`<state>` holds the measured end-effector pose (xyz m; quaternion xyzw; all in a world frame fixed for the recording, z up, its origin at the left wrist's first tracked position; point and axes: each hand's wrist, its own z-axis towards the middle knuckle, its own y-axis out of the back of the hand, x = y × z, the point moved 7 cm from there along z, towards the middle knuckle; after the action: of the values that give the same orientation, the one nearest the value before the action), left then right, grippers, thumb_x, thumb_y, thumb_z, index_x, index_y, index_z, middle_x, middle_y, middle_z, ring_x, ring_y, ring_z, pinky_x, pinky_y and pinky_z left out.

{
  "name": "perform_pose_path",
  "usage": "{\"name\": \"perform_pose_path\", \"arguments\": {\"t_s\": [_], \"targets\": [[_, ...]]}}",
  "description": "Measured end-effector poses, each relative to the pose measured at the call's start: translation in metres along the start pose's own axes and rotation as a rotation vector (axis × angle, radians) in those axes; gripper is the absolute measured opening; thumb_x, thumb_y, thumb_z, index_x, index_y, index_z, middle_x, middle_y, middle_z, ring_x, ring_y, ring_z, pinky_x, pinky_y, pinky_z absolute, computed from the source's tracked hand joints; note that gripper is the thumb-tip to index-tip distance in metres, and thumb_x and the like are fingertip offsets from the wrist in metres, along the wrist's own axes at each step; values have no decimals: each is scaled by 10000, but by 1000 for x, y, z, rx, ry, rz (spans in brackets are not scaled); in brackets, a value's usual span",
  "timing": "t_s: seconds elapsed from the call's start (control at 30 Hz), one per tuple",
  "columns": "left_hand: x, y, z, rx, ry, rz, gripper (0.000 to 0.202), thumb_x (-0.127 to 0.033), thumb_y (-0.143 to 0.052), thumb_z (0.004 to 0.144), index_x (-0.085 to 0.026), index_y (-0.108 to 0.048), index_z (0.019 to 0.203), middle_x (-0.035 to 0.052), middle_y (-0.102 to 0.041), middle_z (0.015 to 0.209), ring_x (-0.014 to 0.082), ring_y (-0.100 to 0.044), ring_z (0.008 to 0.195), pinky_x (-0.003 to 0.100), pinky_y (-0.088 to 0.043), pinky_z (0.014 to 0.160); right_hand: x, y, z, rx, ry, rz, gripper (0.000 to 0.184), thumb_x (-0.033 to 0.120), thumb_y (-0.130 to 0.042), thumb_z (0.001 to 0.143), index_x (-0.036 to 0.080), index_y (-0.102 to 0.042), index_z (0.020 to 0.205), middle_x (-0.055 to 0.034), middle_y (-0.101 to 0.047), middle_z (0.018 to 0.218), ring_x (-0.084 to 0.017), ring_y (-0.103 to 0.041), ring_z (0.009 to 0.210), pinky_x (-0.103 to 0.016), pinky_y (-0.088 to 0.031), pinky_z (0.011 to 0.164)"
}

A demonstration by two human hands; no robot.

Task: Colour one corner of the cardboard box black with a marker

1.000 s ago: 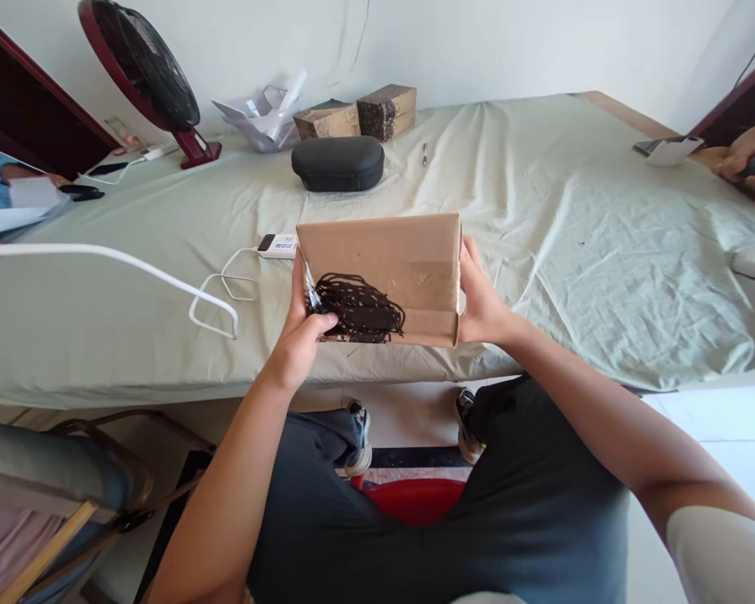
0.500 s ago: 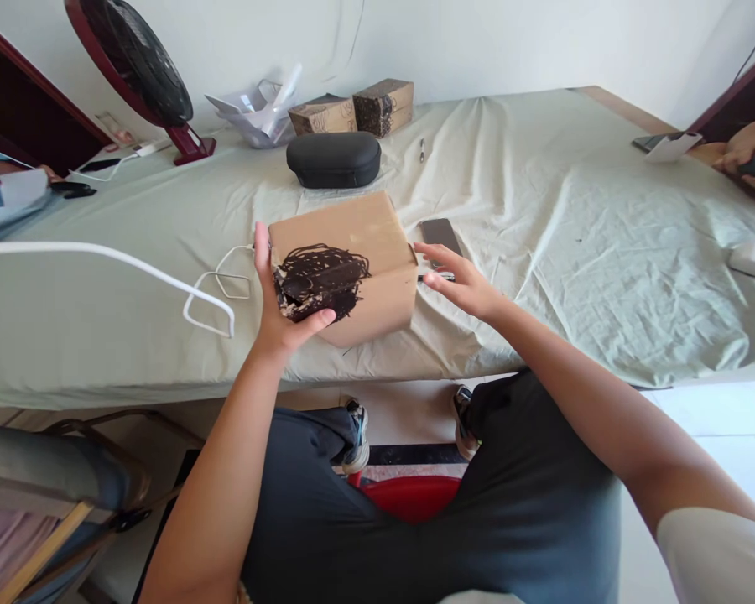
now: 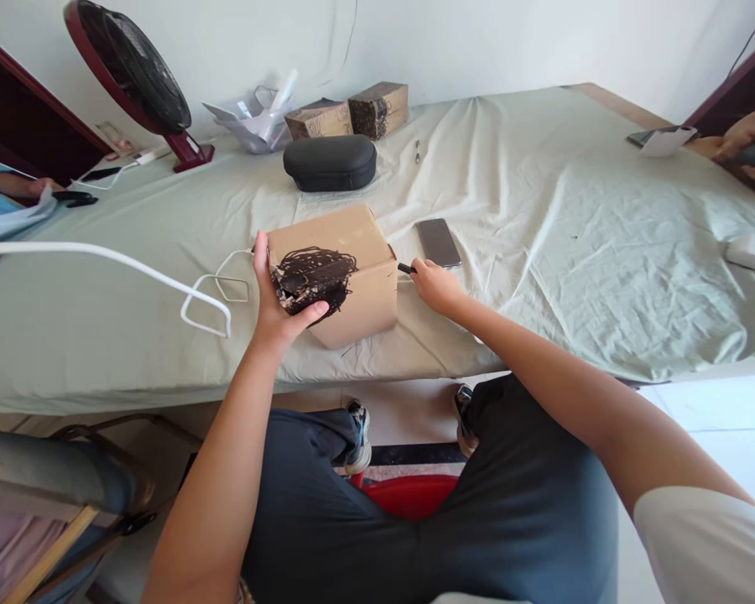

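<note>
A brown cardboard box (image 3: 368, 294) sits near the table's front edge, with dense black scribbles over its left corner. My left hand (image 3: 278, 315) grips that scribbled corner, thumb on the near face and fingers up along the left side. Just right of the box, my right hand (image 3: 437, 285) is closed on a black pen (image 3: 406, 268), whose dark end points left at the box. A dark phone (image 3: 439, 242) lies flat on the cloth just beyond my right hand.
Behind the box stand a black zippered case (image 3: 330, 162) and two smaller scribbled boxes (image 3: 378, 109). A fan (image 3: 132, 71) and a plastic bag (image 3: 257, 117) are at the back left. A white cable (image 3: 101, 249) crosses the left. Other people's hands show at both sides.
My right hand was open beside the box and has closed on the pen, drawing a little away from the box. The box's right end has shifted slightly left.
</note>
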<state>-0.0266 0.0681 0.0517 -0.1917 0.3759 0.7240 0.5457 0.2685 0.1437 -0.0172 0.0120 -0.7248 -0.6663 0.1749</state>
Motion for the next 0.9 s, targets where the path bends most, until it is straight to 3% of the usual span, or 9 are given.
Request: {"name": "perform_pose_path", "arguments": {"t_s": [0.23, 0.37, 0.47, 0.53, 0.6, 0.67, 0.77, 0.83, 0.9], "targets": [[-4, -4, 2, 10, 72, -23, 1388, -753, -930, 631, -484, -118, 1725, 63, -171, 1842, 408, -274, 1686, 637, -238, 1378, -7, 13, -3, 27, -78, 29, 353, 391, -348, 1141, 237, -584, 1352, -166, -776, 1149, -339, -733, 952, -349, -431, 701], [-13, -6, 4, 15, 98, -23, 1454, -824, -909, 585, -433, -112, 1736, 118, -230, 1821, 420, -314, 1667, 619, -221, 1385, -12, 16, -9, 87, -152, 37, 632, 573, -483, 1084, 204, -443, 1596, -226, -769, 1230, -403, -745, 1062, -414, -521, 795], [-13, -8, 3, 8, 94, -28, 1428, -821, -902, 606, -441, -112, 1733, 115, -238, 1816, 420, -322, 1663, 630, -218, 1382, -21, 18, -20, 171, -143, 8, 807, 308, -544, 1041, 191, -193, 1757, -235, -772, 1223, -406, -749, 1061, -439, -542, 833], [-11, -9, 2, -2, 79, -33, 1390, -785, -914, 633, -468, -113, 1725, 94, -215, 1824, 421, -322, 1663, 647, -224, 1376, -29, 24, -28, 187, -100, 54, 866, 103, -501, 955, 270, -237, 1763, -181, -783, 1159, -346, -758, 950, -402, -544, 789], [-9, -10, 1, -9, 61, -32, 1372, -744, -929, 649, -490, -106, 1717, 76, -202, 1828, 419, -319, 1665, 657, -238, 1369, -40, 33, -33, 164, -105, 209, 755, 66, -468, 913, 275, -507, 1638, -135, -777, 1053, -276, -737, 804, -362, -542, 715], [-8, -11, 1, -10, 46, -32, 1368, -716, -940, 657, -491, -103, 1716, 74, -218, 1822, 411, -318, 1666, 653, -243, 1368, -51, 43, -34, 104, -148, 471, 515, 124, -465, 909, 201, -700, 1361, -101, -745, 917, -234, -710, 714, -334, -537, 637], [-9, -13, 1, -20, 22, -41, 1367, -699, -946, 663, -473, -111, 1721, 78, -191, 1830, 407, -280, 1682, 634, -222, 1379, -53, 56, -30, 17, -100, 955, 335, 195, -558, 828, 210, -596, 1161, -44, -722, 838, -241, -754, 761, -308, -542, 578], [-8, -13, 1, -25, 12, -35, 1383, -693, -956, 652, -467, -111, 1723, 73, -140, 1841, 409, -235, 1697, 623, -205, 1385, -49, 66, -28, -85, -30, 1156, 398, 217, -681, 756, 255, -479, 1096, -8, -737, 842, -244, -784, 810, -282, -534, 568], [-8, -13, 1, -27, 6, -32, 1395, -682, -967, 642, -472, -109, 1722, 69, -118, 1844, 408, -219, 1701, 621, -199, 1386, -45, 75, -31, -225, 21, 1207, 497, 318, -818, 740, 282, -401, 1009, 20, -729, 800, -221, -779, 769, -257, -499, 549]]}}
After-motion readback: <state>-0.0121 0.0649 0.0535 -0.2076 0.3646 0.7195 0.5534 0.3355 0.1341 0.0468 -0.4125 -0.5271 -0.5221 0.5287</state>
